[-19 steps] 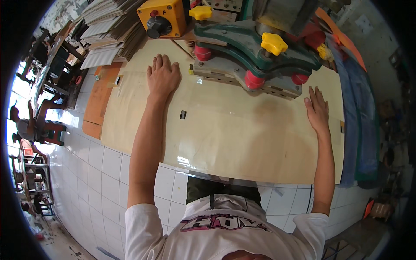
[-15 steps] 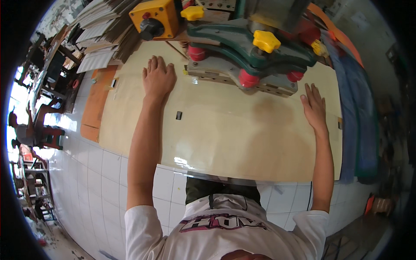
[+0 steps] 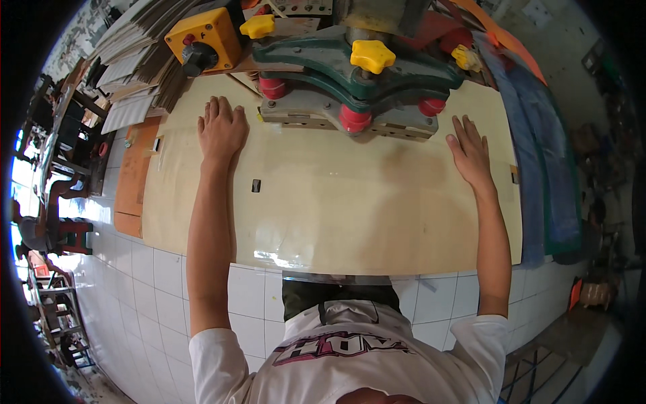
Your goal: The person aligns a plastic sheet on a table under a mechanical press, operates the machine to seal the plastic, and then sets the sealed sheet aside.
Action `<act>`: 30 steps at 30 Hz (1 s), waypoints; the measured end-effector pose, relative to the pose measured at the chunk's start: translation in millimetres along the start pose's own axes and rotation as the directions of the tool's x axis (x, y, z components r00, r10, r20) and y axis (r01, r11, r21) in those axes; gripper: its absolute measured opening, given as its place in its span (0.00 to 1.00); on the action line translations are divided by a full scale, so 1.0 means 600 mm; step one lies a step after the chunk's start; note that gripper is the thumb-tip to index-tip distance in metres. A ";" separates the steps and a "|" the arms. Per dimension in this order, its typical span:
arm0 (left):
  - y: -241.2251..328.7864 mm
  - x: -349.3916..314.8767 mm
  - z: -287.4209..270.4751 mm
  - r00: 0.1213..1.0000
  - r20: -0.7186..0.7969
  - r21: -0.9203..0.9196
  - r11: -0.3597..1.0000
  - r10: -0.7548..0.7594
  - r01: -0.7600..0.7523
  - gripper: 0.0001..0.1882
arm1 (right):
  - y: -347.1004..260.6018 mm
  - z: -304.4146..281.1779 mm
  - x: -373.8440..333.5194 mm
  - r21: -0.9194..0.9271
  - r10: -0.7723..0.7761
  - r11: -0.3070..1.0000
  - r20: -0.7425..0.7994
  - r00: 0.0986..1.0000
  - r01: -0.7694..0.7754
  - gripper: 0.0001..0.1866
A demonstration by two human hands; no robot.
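Note:
My left hand lies palm down on a wide cream sheet, fingers stretched forward, to the left of a press head. My right hand rests flat on the same sheet near its right edge, fingers slightly apart. Neither hand holds anything. Between and beyond them is the press head, with dark green arms, red round mounts and a grey metal plate low over the sheet. A yellow star knob sits on top. A small black mark shows beside my left forearm.
A yellow control box with a black dial stands at the back left, beside stacked sheets. An orange-brown board edges the left side. Blue sheeting hangs at right. Another person sits far left.
The view has shifted, so the press and sheet appear farther left in the picture. Both my hands stay flat on the sheet, on either side of the press head.

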State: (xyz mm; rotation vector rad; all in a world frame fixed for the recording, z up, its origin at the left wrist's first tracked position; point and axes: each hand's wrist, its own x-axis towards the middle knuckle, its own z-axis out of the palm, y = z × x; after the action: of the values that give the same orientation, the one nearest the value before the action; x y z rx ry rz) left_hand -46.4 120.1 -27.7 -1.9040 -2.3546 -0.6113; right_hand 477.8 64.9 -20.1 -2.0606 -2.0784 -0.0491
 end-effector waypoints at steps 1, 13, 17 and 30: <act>0.001 -0.001 -0.002 1.000 0.003 -0.003 1.000 0.001 -0.001 0.33 | -0.001 -0.001 0.000 -0.003 0.004 1.000 0.004 1.000 -0.004 0.34; 0.001 -0.002 -0.005 1.000 0.001 0.002 1.000 0.009 -0.009 0.34 | -0.004 -0.003 0.005 -0.008 0.014 1.000 0.012 1.000 -0.014 0.32; 0.003 -0.002 -0.007 1.000 0.019 0.003 1.000 0.004 -0.004 0.34 | -0.004 -0.003 0.006 -0.011 0.016 1.000 0.011 1.000 -0.016 0.32; 0.005 -0.003 -0.005 1.000 0.013 -0.013 1.000 -0.011 0.011 0.34 | -0.007 -0.007 0.005 -0.015 0.035 0.999 0.041 0.999 -0.035 0.34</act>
State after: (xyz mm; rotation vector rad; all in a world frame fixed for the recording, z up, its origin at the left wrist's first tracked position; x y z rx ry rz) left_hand -44.0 117.8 -24.6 -1.9075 -2.3761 -0.6191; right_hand 474.0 67.0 -15.1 -2.1230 -2.0707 -0.0166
